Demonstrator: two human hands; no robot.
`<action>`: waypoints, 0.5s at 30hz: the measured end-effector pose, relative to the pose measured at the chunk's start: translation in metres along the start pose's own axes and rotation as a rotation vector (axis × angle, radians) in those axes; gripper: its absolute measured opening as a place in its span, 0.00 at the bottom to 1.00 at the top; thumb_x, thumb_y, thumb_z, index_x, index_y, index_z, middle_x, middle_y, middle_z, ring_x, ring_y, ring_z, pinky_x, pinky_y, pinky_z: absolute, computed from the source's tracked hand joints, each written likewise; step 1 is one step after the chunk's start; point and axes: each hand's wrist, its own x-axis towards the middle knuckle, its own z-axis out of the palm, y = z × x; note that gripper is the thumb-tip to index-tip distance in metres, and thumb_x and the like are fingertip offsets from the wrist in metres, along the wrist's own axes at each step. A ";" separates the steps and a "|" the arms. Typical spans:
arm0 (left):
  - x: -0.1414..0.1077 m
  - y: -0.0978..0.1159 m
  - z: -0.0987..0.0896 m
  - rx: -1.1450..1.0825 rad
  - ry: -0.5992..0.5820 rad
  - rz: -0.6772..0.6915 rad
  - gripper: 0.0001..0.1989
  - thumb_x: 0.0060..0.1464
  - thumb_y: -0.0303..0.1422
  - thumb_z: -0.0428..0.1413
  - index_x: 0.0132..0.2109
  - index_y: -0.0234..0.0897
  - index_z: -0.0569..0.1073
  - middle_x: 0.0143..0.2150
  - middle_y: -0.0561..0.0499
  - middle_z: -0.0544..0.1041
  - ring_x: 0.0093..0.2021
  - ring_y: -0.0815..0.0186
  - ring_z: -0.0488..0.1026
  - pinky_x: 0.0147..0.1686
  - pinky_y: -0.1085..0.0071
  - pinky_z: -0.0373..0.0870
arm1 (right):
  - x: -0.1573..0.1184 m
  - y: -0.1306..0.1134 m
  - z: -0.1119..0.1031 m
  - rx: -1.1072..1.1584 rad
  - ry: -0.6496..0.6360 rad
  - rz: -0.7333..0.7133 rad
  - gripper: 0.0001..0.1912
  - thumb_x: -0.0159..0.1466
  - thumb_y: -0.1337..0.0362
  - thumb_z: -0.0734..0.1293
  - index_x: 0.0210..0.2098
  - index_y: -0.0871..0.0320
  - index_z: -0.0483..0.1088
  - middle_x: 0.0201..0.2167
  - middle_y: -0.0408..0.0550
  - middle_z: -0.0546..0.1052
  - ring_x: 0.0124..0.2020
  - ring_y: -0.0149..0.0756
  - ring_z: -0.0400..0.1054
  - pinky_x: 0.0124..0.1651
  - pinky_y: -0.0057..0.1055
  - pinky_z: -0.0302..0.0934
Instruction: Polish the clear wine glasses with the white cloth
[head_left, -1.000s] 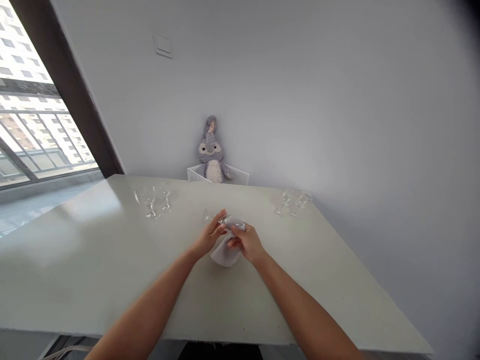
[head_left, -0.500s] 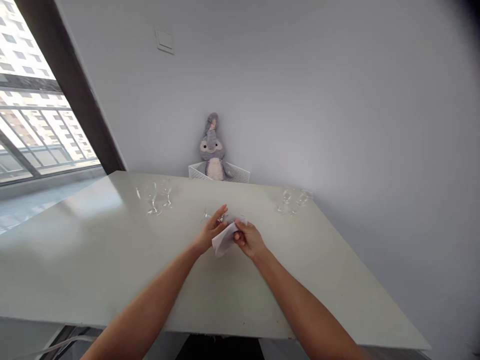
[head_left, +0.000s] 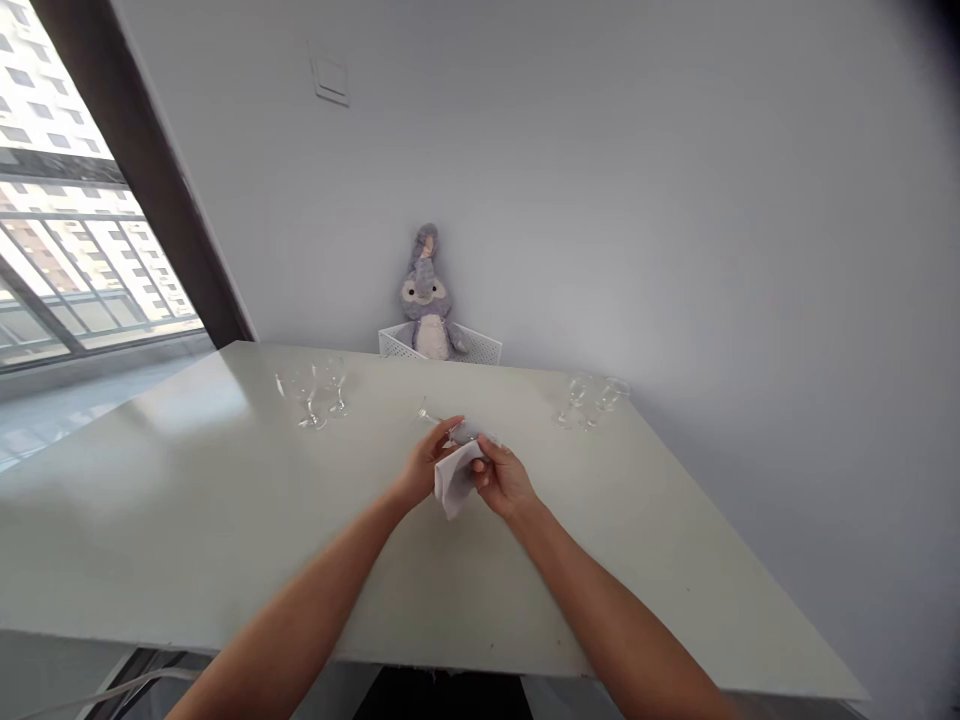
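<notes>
A clear stemmed glass (head_left: 465, 433) lies tilted on its side between my hands, its foot pointing to the upper left. My left hand (head_left: 426, 466) has its fingers closed round the glass near the stem and bowl. A white cloth (head_left: 454, 480) hangs folded below the bowl. My right hand (head_left: 502, 478) pinches the cloth against the rim end of the glass; the fingertips inside the cloth are partly hidden.
Two stemmed glasses (head_left: 309, 400) stand at the left on the pale table (head_left: 225, 520), and two more (head_left: 574, 400) at the right. Behind the far edge, a grey plush toy (head_left: 429, 305) sits in a white basket (head_left: 480, 345) by the wall.
The glass has shifted slightly right, and more of its stem and foot shows. My left hand's fingers have closed in round it. The cloth has moved a little right and hangs more steeply.
</notes>
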 end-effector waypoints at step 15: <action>-0.001 0.008 -0.027 1.320 0.006 0.366 0.15 0.55 0.36 0.49 0.49 0.41 0.69 0.47 0.44 0.72 0.50 0.58 0.65 0.49 0.60 0.55 | 0.011 -0.011 -0.026 -0.626 -0.044 0.022 0.12 0.51 0.56 0.67 0.29 0.59 0.68 0.17 0.42 0.72 0.19 0.35 0.68 0.21 0.27 0.58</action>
